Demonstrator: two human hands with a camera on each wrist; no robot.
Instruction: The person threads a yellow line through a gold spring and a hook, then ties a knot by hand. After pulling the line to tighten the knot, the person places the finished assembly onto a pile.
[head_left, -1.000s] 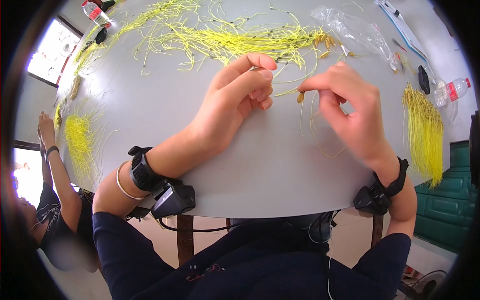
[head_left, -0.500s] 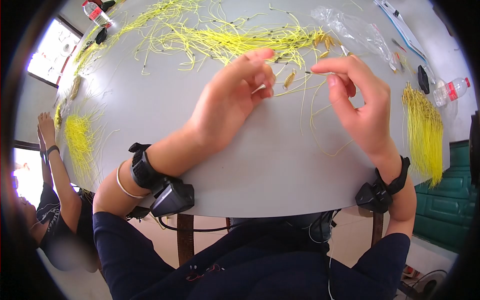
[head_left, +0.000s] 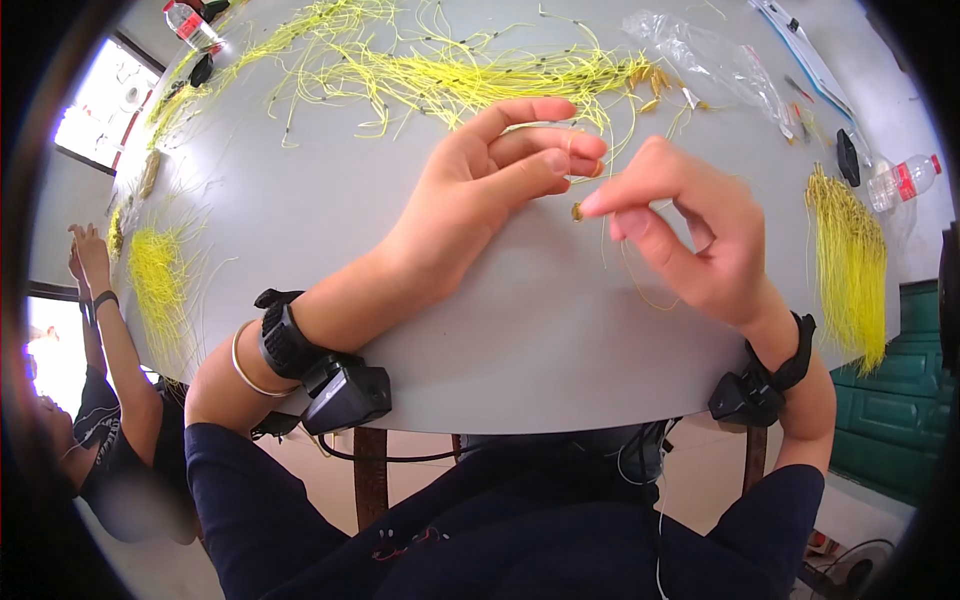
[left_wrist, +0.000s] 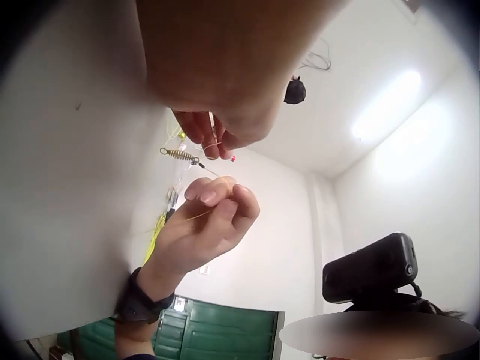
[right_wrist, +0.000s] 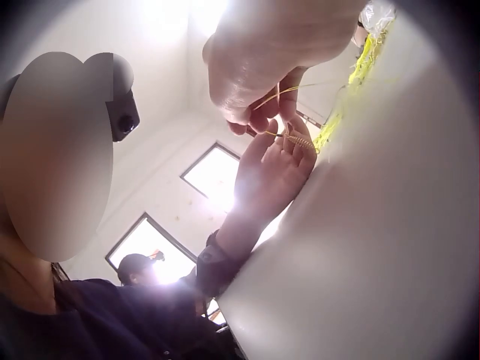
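My left hand (head_left: 465, 195) is over the middle of the table, thumb and fingers together on a thin yellow line (left_wrist: 215, 143) that loops at the fingertips. A slim white stick (left_wrist: 212, 118) shows between its fingers in the left wrist view. Close on the right, my right hand (head_left: 700, 225) pinches the line between thumb and forefinger. Between the hands is a small brass-coloured coil spring (left_wrist: 180, 155), with a black bead (left_wrist: 201, 165) at its end. In the head view the right fingertips hide most of the spring.
A long bundle of yellow lines (head_left: 470, 80) with springs lies across the back. Another bundle (head_left: 845, 265) hangs at the right edge, near a bottle (head_left: 905, 183). A clear plastic bag (head_left: 705, 65) lies back right. Another person's hands (head_left: 90, 250) are at the left.
The spring lay exposed between the hands half a second ago; now the right fingertips cover most of it. My right hand has moved left and down, and the left fingers have reached right, towards it.
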